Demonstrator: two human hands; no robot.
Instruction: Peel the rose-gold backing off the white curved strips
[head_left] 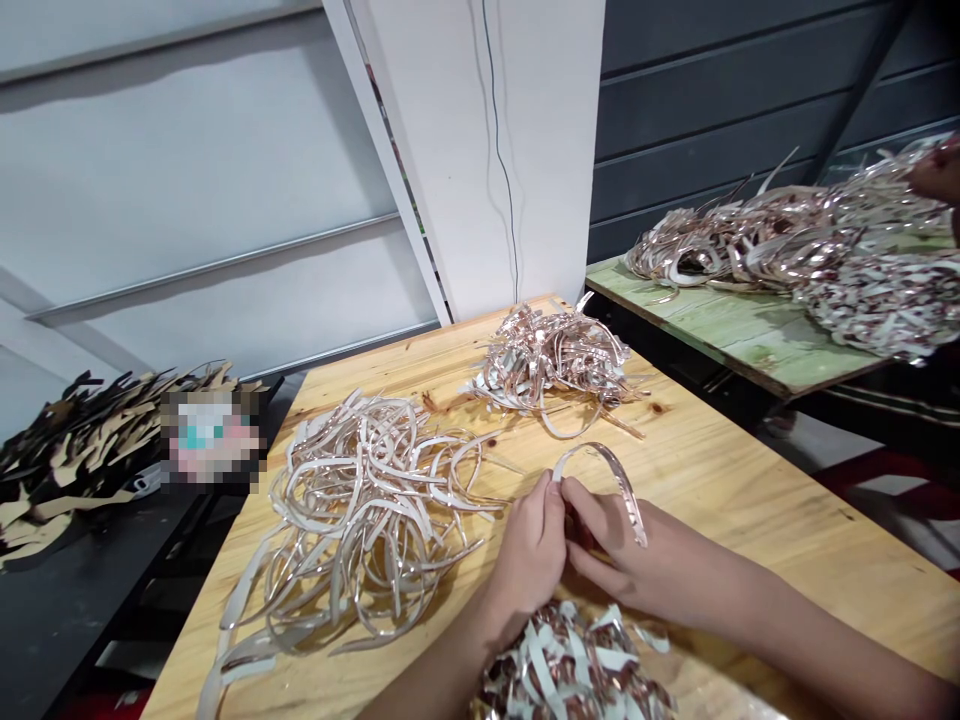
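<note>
Left hand [534,540] and right hand [626,555], fingers pinched shut on one curled rose-and-white foil-like strip [619,474]. Leftward: tangled glossy pale strips [367,500].

Rose-gold-and-white strip [600,452]

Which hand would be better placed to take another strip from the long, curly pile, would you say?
Probably the left hand: it sits nearer the curly pile, with the right hand beyond it. Both meet near the curved strip.
</note>
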